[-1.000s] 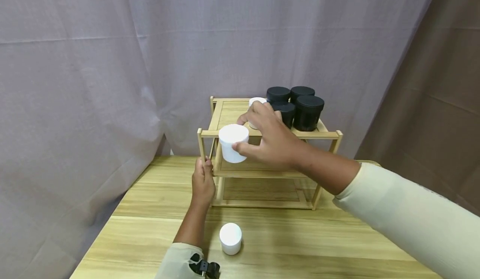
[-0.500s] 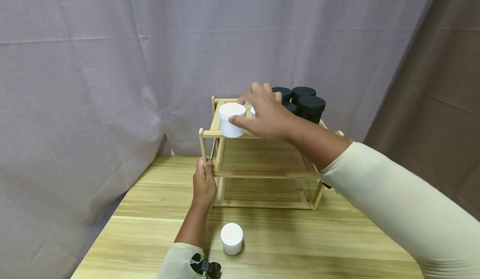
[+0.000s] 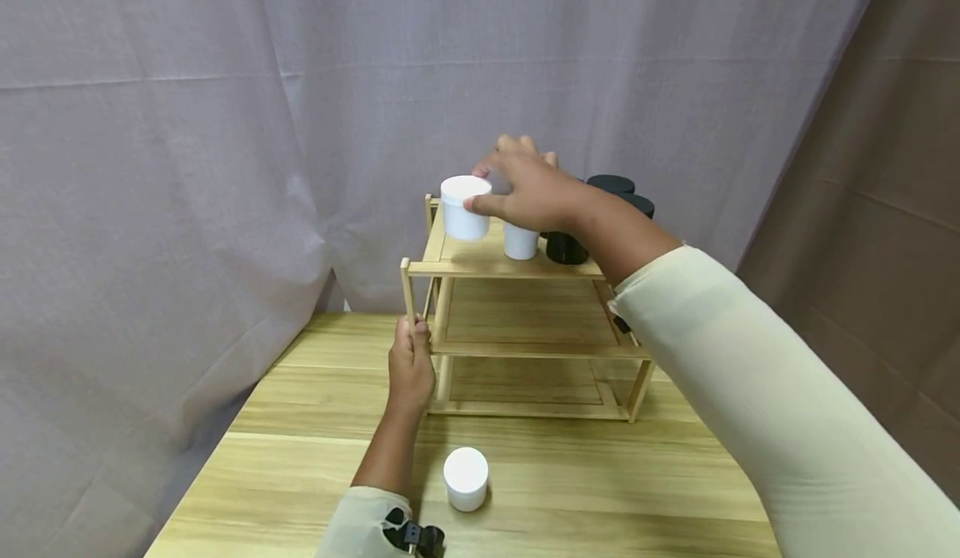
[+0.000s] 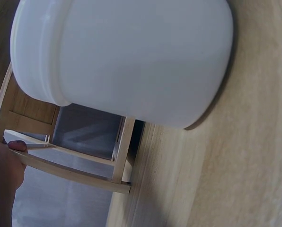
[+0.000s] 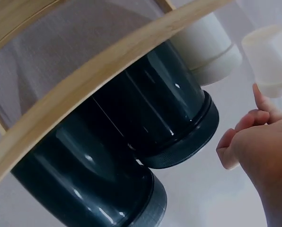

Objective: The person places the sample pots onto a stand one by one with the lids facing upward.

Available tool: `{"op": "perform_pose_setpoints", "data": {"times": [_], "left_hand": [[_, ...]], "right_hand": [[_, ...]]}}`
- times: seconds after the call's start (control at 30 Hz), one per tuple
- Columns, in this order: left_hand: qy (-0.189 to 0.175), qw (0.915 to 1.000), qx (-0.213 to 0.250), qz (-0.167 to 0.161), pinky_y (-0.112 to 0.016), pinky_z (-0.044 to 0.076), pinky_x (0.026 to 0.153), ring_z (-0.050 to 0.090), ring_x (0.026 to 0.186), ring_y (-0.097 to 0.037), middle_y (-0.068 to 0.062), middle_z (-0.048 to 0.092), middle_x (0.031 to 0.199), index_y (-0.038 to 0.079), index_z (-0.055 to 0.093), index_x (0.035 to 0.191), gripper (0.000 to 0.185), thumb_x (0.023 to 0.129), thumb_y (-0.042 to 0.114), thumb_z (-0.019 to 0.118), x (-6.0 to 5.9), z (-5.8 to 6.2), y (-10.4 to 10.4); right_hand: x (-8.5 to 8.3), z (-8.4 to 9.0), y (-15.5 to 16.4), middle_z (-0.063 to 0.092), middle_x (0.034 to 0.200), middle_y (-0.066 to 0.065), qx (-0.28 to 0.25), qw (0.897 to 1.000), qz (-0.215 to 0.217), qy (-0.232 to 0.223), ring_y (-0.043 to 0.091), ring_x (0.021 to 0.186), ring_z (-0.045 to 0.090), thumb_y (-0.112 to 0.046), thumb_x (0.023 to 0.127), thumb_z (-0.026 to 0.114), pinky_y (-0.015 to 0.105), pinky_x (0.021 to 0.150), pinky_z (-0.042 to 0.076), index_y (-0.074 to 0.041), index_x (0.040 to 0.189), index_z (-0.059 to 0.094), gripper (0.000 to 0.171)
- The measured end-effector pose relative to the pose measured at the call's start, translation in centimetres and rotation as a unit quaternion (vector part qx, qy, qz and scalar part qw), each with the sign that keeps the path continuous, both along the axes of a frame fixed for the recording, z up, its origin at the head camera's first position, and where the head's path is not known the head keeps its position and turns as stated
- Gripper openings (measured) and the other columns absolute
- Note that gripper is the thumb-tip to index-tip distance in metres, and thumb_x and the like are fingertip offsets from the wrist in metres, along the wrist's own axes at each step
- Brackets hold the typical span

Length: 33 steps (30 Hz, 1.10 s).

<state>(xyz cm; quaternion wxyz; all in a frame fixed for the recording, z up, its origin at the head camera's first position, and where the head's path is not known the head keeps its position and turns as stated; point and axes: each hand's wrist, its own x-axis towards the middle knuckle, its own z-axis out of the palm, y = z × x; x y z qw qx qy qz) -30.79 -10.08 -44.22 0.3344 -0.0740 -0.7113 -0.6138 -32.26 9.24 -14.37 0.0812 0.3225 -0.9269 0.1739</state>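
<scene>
While my left hand [image 3: 409, 364] grips the rack's [image 3: 517, 270] post, my right hand [image 3: 525, 187] holds an upright white jar [image 3: 463, 207] at its nine o'clock.

Staged recording booth, grey-lilac curtain [image 3: 225, 125] draped behind, brown cloth [image 3: 885, 208] at right, light wooden table [image 3: 600, 475], small wooden shelf rack [image 3: 525, 346]

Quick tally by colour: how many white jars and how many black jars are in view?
White round plastic jars: 3 (held jar in the right hand, shelf jar on the wooden rack, table jar)
Black round jars: 3 in view
Total: 6
</scene>
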Motion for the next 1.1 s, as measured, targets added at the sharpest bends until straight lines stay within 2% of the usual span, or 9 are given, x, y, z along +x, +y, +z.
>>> {"op": "perform_pose_setpoints", "data": {"times": [0.23, 0.6, 0.83, 1.1], "left_hand": [[-0.007, 1.0000, -0.002, 0.001, -0.024, 0.041, 0.065, 0.046, 0.069, -0.012, -0.010, 0.052, 0.078, -0.006, 0.056, 0.113, 0.026, 0.118, 0.017, 0.046, 0.0, -0.2, 0.2], [-0.010, 0.9999, -0.004, 0.008, -0.025, 0.039, 0.064, 0.044, 0.067, -0.011, -0.006, 0.049, 0.076, -0.004, 0.056, 0.114, 0.024, 0.118, 0.018, 0.047, -0.1, -0.2, -0.2], [-0.008, 1.0000, -0.002, 0.004, -0.024, 0.037, 0.062, 0.041, 0.066, -0.011, -0.002, 0.045, 0.075, 0.001, 0.057, 0.113, 0.020, 0.118, 0.018, 0.047, -0.3, -0.1, -0.4], [-0.012, 0.9999, 0.002, -0.009, -0.024, 0.037, 0.063, 0.042, 0.067, -0.011, 0.000, 0.045, 0.076, -0.006, 0.056, 0.116, 0.026, 0.118, 0.018, 0.047, -0.3, -0.2, 0.1]], "right_hand": [[-1.6, 0.3, -0.1, 0.043, 0.137, 0.012, 0.039, 0.999, -0.020, -0.023, 0.029, 0.127, 0.031, -0.043, 0.108, 0.065, 0.050, 0.109, 0.024, -0.007, 0.149, 0.060, 0.055], [-3.4, -0.1, -1.7, 0.042, 0.143, 0.013, 0.079, 0.995, -0.046, -0.027, 0.032, 0.130, 0.029, -0.042, 0.109, 0.062, 0.050, 0.106, 0.023, -0.006, 0.154, 0.057, 0.058], [-3.8, -0.5, -2.8, 0.043, 0.141, 0.012, 0.090, 0.994, -0.059, -0.026, 0.033, 0.130, 0.029, -0.043, 0.109, 0.060, 0.054, 0.111, 0.021, -0.006, 0.151, 0.057, 0.055], [-4.1, -0.9, -2.9, 0.041, 0.147, 0.011, 0.110, 0.990, -0.079, -0.037, 0.031, 0.133, 0.028, -0.044, 0.112, 0.057, 0.052, 0.110, 0.020, -0.007, 0.155, 0.053, 0.057]]}}
